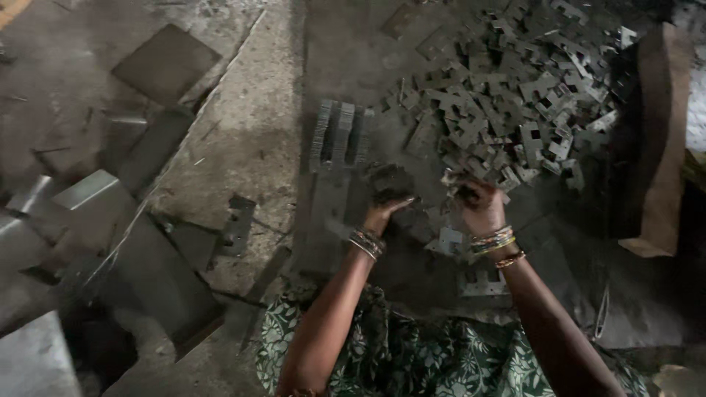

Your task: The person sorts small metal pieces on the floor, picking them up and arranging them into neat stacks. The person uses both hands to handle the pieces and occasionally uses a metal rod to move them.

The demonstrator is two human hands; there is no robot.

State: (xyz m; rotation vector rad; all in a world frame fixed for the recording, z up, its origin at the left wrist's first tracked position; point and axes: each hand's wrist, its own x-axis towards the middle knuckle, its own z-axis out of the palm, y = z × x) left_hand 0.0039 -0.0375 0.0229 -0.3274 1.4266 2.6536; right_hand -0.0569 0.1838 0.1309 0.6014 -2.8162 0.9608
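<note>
My left hand (pixel 388 207) is closed around a small bundle of dark stamped metal plates (pixel 391 184), held just above the floor. My right hand (pixel 478 206) is closed on a few more plates (pixel 454 179) at the near edge of the big loose heap of E-shaped metal plates (pixel 515 95). A neat upright stack of the same plates (pixel 340 136) stands on the floor just beyond and left of my left hand. Bangles ring both wrists.
Flat metal sheets (pixel 165 62) and grey blocks (pixel 88 198) lie on the dusty floor at left. A brown board or sack edge (pixel 662 140) rises at right. Loose plates (pixel 482 283) lie near my green patterned lap (pixel 412 353).
</note>
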